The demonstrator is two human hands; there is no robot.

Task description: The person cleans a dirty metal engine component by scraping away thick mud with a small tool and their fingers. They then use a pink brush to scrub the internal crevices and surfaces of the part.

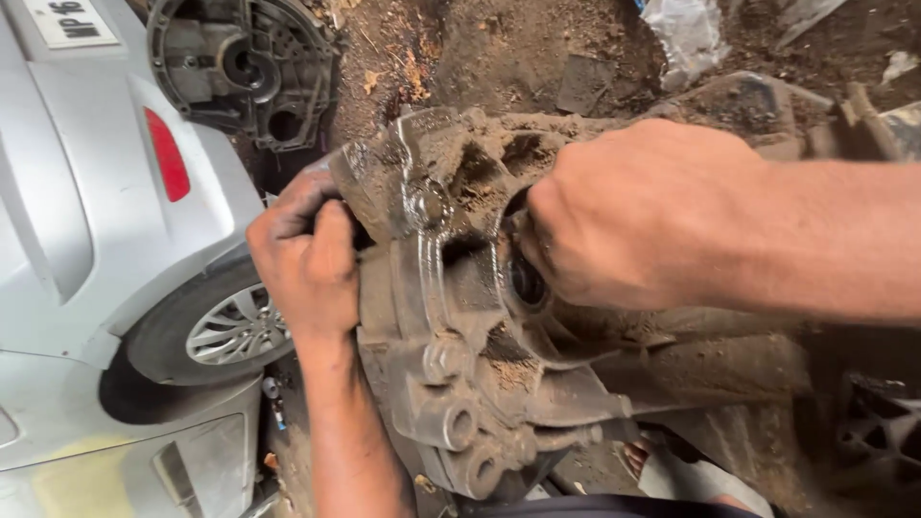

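Observation:
A large, mud-caked grey metal casting [451, 336] with bolt holes and ribs fills the middle of the view. My left hand [307, 259], smeared with grease, grips its left edge near the top. My right hand [638, 216] is closed in a fist over a round opening in the casting's middle, its fingers curled around something hidden inside. What it holds cannot be seen.
A silver car [86, 221] with a red tail lamp and an alloy wheel [235, 326] stands at the left. A dark round metal housing [245, 67] lies at the top on dirt ground. Crumpled plastic [681, 34] lies top right. A foot in a sandal [662, 470] shows below.

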